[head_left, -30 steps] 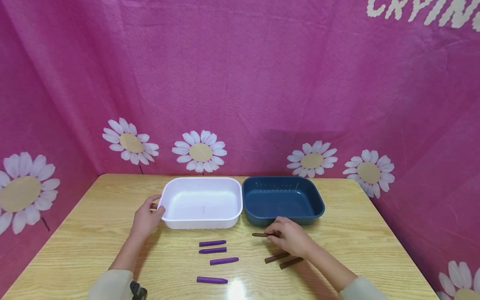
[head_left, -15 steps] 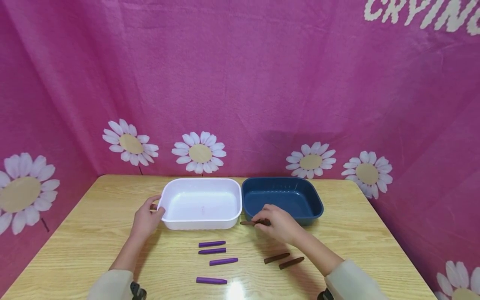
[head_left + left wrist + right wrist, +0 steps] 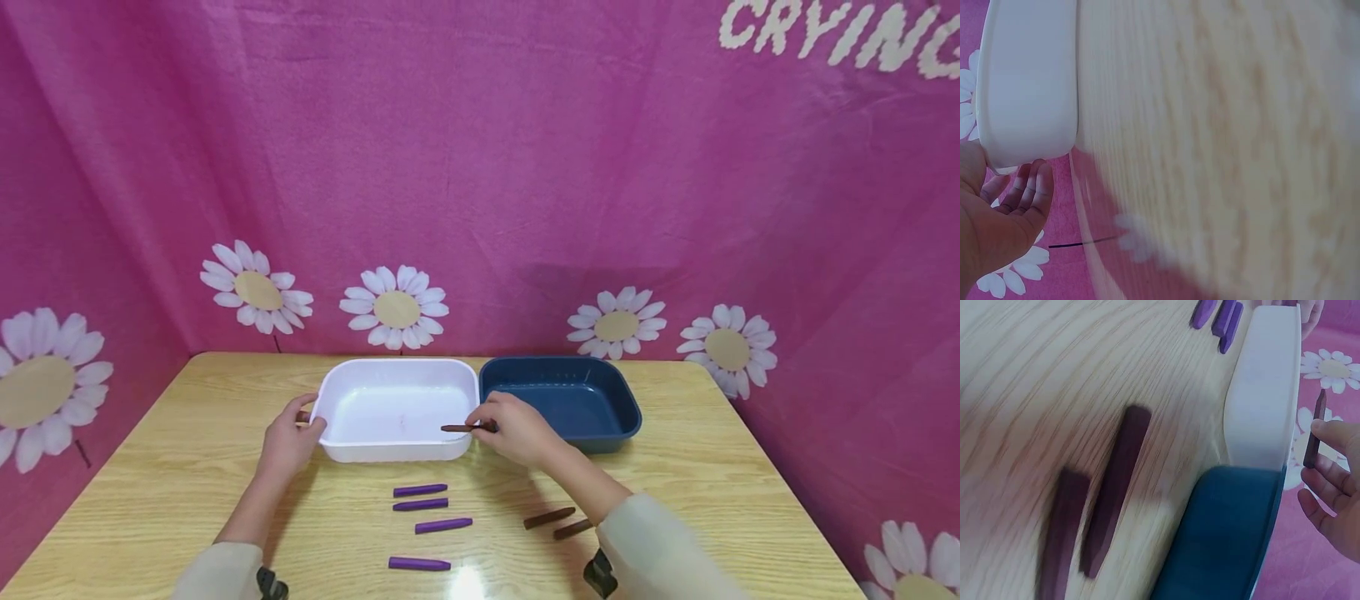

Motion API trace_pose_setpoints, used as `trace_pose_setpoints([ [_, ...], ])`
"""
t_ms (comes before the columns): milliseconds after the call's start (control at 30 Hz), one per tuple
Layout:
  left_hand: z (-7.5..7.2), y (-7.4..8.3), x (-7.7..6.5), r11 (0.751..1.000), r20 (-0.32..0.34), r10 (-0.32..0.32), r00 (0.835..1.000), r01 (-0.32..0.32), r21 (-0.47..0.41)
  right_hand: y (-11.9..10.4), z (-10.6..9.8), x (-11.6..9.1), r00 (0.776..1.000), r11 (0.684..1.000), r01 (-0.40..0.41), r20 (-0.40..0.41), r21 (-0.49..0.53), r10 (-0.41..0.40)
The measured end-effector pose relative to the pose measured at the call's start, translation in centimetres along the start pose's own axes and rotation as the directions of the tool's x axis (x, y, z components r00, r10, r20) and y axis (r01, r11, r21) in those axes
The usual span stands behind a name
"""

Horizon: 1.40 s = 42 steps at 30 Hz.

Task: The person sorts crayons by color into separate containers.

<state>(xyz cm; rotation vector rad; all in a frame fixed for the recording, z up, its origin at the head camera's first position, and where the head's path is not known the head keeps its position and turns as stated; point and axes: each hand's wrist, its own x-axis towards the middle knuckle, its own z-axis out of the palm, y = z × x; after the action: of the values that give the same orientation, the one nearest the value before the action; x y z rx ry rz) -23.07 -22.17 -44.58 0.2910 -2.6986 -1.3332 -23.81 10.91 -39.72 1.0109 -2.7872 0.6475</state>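
Observation:
My right hand pinches a brown crayon between thumb and fingers, above the right end of the white tub. In the right wrist view this crayon stands out past the fingertips, over the tub's rim level. My left hand holds the left end of the white tub, thumb at its rim and fingers curled against the outer side, as the left wrist view shows. Two more brown crayons lie on the table below the right forearm, one partly covered by the sleeve.
A dark blue tub stands against the white tub's right side. Several purple crayons lie on the wooden table in front of the white tub. A pink cloth with daisies hangs behind.
My right hand has carried the brown crayon up and left, from in front of the blue tub to above the white tub's right end. The left hand stays at the white tub.

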Motion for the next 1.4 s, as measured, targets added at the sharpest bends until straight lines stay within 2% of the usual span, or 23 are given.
trace_pose_setpoints([
  [367,0.0,-0.3,0.0,1.0,-0.002,-0.01,1.0,0.01,0.013,-1.6,2.6,3.0,0.999,0.999,-0.033,0.03,-0.023,0.034],
  [567,0.1,-0.5,0.0,1.0,-0.003,-0.016,1.0,0.016,0.006,-2.2,3.6,4.2,0.995,0.995,-0.077,0.054,-0.058,0.08],
  [833,0.3,-0.5,0.1,1.0,-0.012,-0.015,1.0,0.015,-0.003,-2.2,4.7,5.4,0.985,0.99,-0.134,0.106,-0.047,0.138],
  [1067,0.3,-0.4,0.1,1.0,-0.004,-0.018,1.0,0.018,-0.01,-2.4,5.2,5.9,0.97,0.979,-0.202,0.136,-0.007,0.201],
  [1400,0.1,-0.1,0.1,0.999,0.005,-0.026,1.0,0.026,-0.021,-2.6,5.1,6.3,0.955,0.97,-0.242,0.175,0.001,0.238],
])
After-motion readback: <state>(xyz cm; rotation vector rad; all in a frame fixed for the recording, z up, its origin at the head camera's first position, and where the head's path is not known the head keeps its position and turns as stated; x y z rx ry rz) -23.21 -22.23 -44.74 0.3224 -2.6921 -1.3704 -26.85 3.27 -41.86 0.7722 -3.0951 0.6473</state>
